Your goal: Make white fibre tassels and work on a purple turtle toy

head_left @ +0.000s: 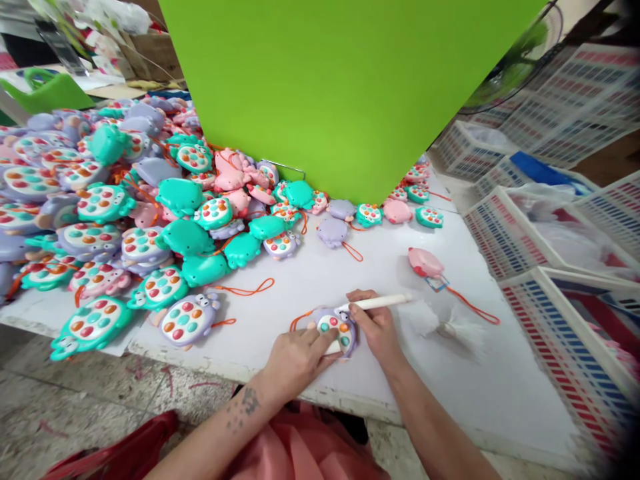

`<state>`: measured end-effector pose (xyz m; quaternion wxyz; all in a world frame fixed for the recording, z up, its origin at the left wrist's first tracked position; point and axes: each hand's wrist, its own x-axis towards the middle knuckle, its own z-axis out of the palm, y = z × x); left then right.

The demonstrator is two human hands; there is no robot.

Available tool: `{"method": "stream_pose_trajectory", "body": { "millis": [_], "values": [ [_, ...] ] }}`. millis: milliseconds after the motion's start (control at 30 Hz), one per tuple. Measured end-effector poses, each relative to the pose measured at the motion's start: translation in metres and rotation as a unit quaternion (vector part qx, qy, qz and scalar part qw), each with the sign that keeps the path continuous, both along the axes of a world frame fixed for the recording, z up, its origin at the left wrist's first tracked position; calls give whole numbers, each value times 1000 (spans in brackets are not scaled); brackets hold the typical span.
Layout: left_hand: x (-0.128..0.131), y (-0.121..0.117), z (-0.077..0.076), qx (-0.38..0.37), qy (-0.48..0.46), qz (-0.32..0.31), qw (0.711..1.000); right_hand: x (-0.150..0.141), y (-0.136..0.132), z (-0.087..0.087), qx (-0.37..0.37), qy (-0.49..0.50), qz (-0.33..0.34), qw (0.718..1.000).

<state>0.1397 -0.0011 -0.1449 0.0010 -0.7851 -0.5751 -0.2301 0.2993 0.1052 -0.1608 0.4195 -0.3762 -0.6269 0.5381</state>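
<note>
My left hand (299, 357) is closed on a purple animal-shaped button toy (347, 339), pressing it on the white table near the front edge. The toy has a white face with several coloured round buttons, and an orange cord loop at its left. A small white piece (334, 347) shows by my left fingers; I cannot tell what it is. In my right hand (376, 325) is a white pen (385, 302), pinched between the fingers. Its tip meets the toy near the eyes. Just right of that hand lies a bundle of clear plastic ties (453, 328).
A large pile of teal, purple and pink button toys (183, 197) covers the table's left. Behind stands a tall green box (320, 87). A pink toy (425, 262) with a tag lies to the right. Plastic crates (530, 280) line the right side, with a fan (530, 60) behind.
</note>
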Motion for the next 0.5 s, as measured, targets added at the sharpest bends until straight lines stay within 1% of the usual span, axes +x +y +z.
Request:
{"method": "stream_pose_trajectory", "body": {
  "millis": [100,300,500],
  "values": [
    [0,-1,1,-2,3,0,1000,1,0,0,-3,2,12,1000],
    [0,0,3,-3,-2,0,1000,3,0,-2,-4,11,-10,1000],
    [-1,0,1,-7,3,-4,1000,2,1,-2,2,-5,2,1000]
  ]
}}
